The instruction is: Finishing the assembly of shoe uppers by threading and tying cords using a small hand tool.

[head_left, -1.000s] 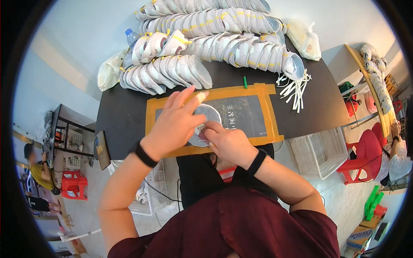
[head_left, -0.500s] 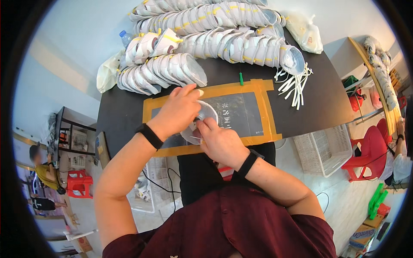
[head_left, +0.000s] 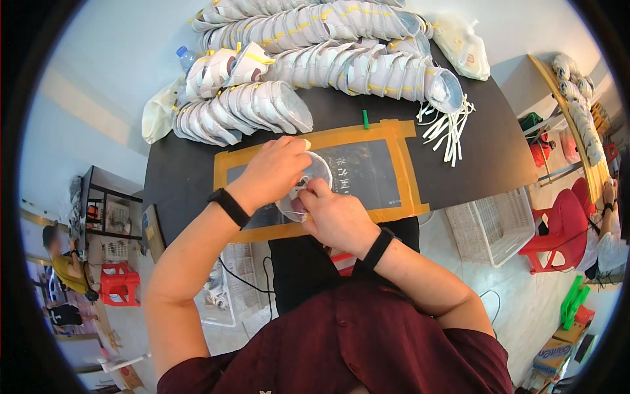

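Observation:
A small pale grey-white shoe upper [head_left: 319, 165] is held between my two hands over the dark board, its curved rim facing up. My left hand [head_left: 274, 169] grips its far left side with bent fingers. On the near right side, my right hand [head_left: 338, 213] pinches at the upper's opening with thumb and forefinger. A thin white end, perhaps of a lace, shows by the right fingertips; most of what they pinch is hidden. Beneath both hands lies the dark board [head_left: 367, 167], edged with tan tape and bearing pale print.
Long rows of nested shoe uppers [head_left: 348, 69] fill the back of the black table [head_left: 472, 157]. White laces [head_left: 449, 134] hang from one row. A green pen-like tool [head_left: 365, 119] lies behind the board. White bags [head_left: 459, 49] flank the rows. A white crate [head_left: 492, 226] stands at right; other people sit farther off.
The view has shifted slightly. My right fingers have moved a little at the upper's opening; both hands keep their hold on it.

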A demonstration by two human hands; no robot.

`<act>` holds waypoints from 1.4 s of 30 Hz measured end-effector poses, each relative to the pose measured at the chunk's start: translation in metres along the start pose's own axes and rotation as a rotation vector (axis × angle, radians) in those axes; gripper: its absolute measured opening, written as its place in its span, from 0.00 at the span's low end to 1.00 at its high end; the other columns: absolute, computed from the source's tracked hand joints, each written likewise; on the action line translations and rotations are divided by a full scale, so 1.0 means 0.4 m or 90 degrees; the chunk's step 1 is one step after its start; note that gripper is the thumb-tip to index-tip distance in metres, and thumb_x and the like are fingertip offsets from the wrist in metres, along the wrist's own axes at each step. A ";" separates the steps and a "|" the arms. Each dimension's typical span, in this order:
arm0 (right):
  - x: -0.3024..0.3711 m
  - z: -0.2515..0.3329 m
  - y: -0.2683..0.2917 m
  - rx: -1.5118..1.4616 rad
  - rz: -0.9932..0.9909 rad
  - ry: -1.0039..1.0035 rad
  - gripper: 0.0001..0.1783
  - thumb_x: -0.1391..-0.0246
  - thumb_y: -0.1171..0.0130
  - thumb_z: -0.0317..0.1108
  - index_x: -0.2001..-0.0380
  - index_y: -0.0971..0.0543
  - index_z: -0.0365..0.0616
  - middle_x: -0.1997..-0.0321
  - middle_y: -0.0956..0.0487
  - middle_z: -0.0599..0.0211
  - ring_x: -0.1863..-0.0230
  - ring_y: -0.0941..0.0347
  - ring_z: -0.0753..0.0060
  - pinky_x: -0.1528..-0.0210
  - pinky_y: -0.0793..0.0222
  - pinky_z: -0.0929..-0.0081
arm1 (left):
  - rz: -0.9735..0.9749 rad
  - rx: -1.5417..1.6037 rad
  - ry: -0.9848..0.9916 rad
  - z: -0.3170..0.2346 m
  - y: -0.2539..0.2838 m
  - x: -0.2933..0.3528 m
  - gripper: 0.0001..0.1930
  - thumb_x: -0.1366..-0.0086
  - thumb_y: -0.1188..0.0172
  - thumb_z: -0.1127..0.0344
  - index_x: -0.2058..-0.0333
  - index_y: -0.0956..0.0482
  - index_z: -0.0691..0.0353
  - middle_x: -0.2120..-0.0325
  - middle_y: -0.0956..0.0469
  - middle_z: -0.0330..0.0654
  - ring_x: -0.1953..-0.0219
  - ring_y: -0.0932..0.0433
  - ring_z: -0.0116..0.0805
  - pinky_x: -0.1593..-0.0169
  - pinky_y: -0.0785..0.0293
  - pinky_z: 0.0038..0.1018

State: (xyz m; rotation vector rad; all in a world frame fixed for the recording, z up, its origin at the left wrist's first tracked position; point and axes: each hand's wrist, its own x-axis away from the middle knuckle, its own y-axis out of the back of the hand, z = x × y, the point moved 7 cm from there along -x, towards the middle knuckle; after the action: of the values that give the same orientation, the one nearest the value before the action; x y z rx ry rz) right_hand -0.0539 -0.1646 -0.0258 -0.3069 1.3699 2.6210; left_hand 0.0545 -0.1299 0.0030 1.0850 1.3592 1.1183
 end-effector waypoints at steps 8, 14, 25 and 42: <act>0.027 0.002 0.007 0.025 -0.055 0.030 0.17 0.54 0.38 0.35 0.61 0.27 0.41 0.59 0.30 0.60 0.71 0.22 0.58 0.68 0.24 0.63 | 0.027 -0.043 0.073 -0.002 -0.022 -0.021 0.12 0.49 0.34 0.62 0.69 0.25 0.58 0.60 0.28 0.41 0.53 0.29 0.43 0.53 0.32 0.39; 0.029 -0.004 0.005 0.013 -0.068 0.020 0.18 0.54 0.38 0.35 0.61 0.27 0.40 0.60 0.30 0.59 0.71 0.22 0.58 0.68 0.24 0.63 | 0.014 -0.086 0.082 -0.009 -0.031 -0.006 0.11 0.49 0.35 0.63 0.68 0.23 0.59 0.60 0.28 0.41 0.54 0.29 0.41 0.53 0.33 0.37; 0.027 -0.024 0.014 -0.038 -0.080 0.012 0.16 0.51 0.38 0.37 0.63 0.28 0.39 0.60 0.29 0.57 0.71 0.22 0.55 0.68 0.24 0.61 | 0.016 -0.031 0.124 0.024 -0.041 -0.006 0.09 0.51 0.37 0.66 0.71 0.24 0.62 0.62 0.27 0.45 0.57 0.28 0.44 0.53 0.33 0.38; -0.014 -0.165 0.011 -0.301 -0.084 -0.160 0.11 0.43 0.53 0.34 0.63 0.31 0.36 0.58 0.28 0.42 0.53 0.30 0.38 0.50 0.33 0.53 | -0.123 -0.192 0.129 -0.142 0.048 0.060 0.18 0.49 0.32 0.58 0.63 0.22 0.62 0.52 0.27 0.44 0.41 0.35 0.45 0.39 0.46 0.52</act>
State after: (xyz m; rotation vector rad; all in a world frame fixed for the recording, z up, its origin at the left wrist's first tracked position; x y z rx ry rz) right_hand -0.0429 -0.2217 -0.0577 -0.1127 0.6245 2.7247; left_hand -0.0031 -0.1068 0.0208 0.6235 1.3649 1.2650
